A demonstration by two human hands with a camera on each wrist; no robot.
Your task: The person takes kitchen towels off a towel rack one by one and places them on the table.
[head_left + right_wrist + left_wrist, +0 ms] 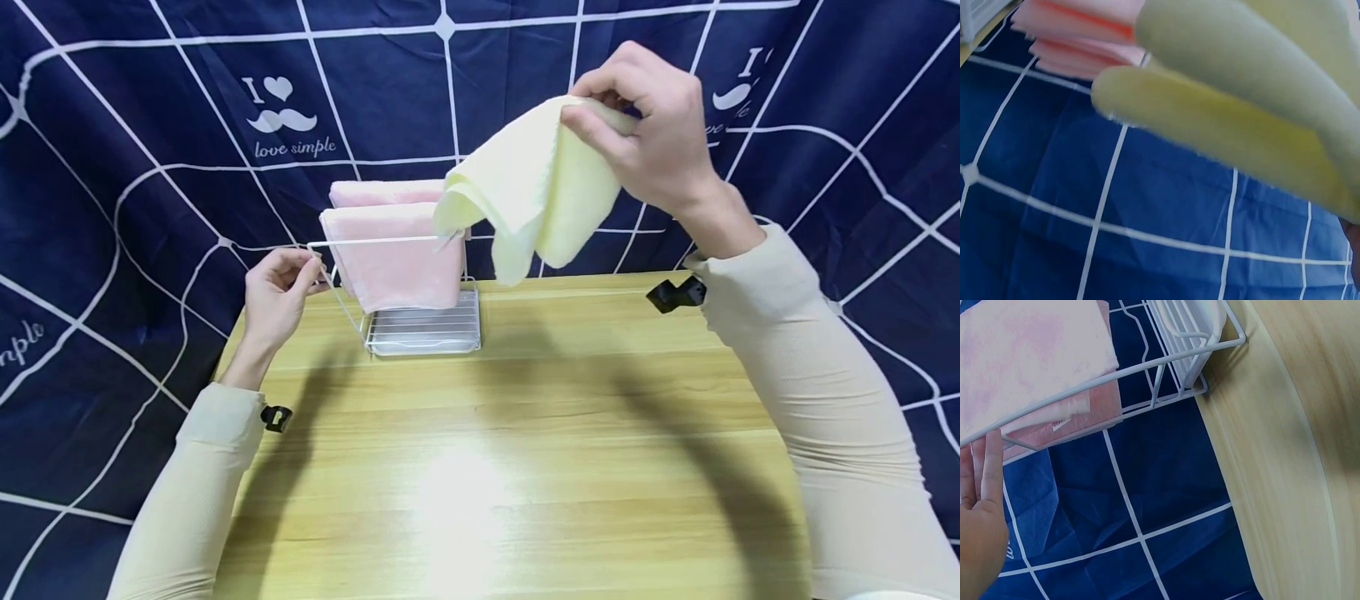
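My right hand (654,125), raised at the right, pinches a pale yellow cloth (517,167) between thumb and fingers. The cloth hangs in loose folds, its left end overlapping a white wire drying rack (375,242) in the head view. Over the rack's bars drape a front pink towel (408,271) and a rear pink towel (382,193). With thumb and fingertips, my left hand (276,298) holds the rack's upper left corner. Its fingers (990,465) meet the white bar in the left wrist view. Yellow folds (1210,119) fill much of the right wrist view.
The rack's base carries a pale slatted tray (427,333) near the back edge of the wooden table (570,467). A dark blue curtain (390,83) with white lines hangs behind the table and along both sides.
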